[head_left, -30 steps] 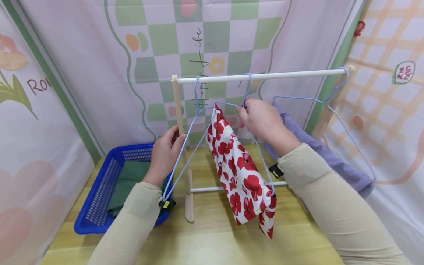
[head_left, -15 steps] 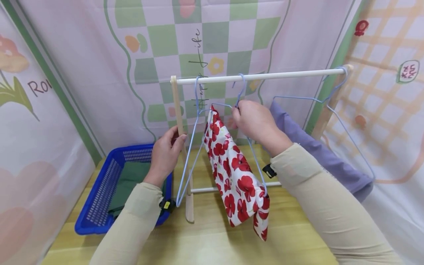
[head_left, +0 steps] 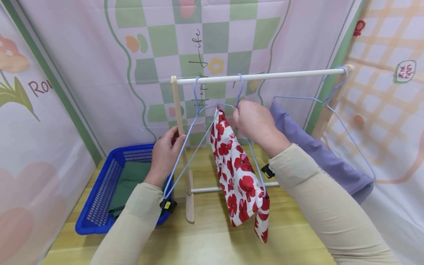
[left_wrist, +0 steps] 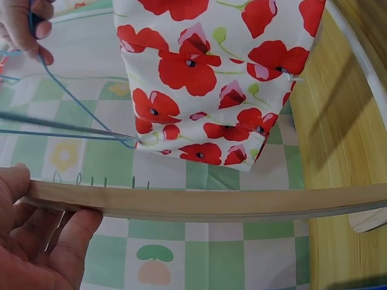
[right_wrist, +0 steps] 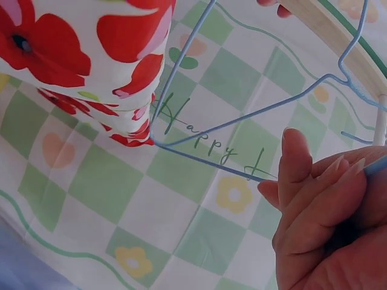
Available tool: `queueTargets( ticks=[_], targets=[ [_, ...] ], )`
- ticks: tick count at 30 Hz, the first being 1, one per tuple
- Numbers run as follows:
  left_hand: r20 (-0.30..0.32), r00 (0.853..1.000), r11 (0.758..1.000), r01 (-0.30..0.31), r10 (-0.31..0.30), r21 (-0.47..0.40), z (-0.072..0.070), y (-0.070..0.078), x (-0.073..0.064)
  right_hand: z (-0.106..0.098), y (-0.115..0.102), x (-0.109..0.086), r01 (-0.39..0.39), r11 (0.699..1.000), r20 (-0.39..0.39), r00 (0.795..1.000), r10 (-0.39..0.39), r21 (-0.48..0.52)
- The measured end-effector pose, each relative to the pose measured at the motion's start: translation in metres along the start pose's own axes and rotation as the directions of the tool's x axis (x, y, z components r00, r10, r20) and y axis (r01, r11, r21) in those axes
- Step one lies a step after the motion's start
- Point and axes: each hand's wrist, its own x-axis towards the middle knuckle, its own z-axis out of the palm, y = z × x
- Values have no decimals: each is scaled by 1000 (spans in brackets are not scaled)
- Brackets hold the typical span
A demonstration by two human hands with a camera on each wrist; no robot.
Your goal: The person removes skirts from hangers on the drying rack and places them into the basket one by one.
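My left hand (head_left: 167, 152) grips the wooden side post (head_left: 176, 101) of a small clothes rack, thumb on one side and fingers on the other in the left wrist view. My right hand (head_left: 256, 123) pinches the neck of a blue wire hanger (head_left: 240, 88), whose hook sits over the white top bar (head_left: 281, 76). From that hanger hangs a white cloth with red flowers (head_left: 236, 169), folded over it. Between my hands, a bare blue hanger (head_left: 190, 134) hangs on the same bar, one end close to my left wrist. In the right wrist view, my curled fingers (right_wrist: 314, 211) hide part of the wire.
A purple cloth (head_left: 318, 154) hangs on another blue hanger (head_left: 351, 140) at the bar's right end. On the wooden table (head_left: 212, 243), left of the rack, stands a blue plastic basket (head_left: 81, 229) with green cloth (head_left: 132, 180) inside. Printed curtains surround the table.
My right hand has slid the hanger with the flowered cloth a little left along the bar. The bare hanger has swung right and back left. My left hand has stayed on the post.
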Motion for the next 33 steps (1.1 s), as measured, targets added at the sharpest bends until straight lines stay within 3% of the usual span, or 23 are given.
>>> queueTargets(
  ticks=[9,18,27,33],
  targets=[
    [-30,1000,1000,6,-6,16,0,2,0,0,-4,0,-27,999,-3,1000,27,-19],
    [-7,1000,1000,-9,9,7,0,-1,0,0,-4,-1,-62,998,8,998,62,-33],
    [2,1000,1000,0,0,16,0,-1,1,1,-1,-2,-46,996,-25,999,44,-81],
    [-1,1000,1000,6,-6,14,1,-1,1,0,-3,-1,-57,997,10,998,58,-56]
  ],
)
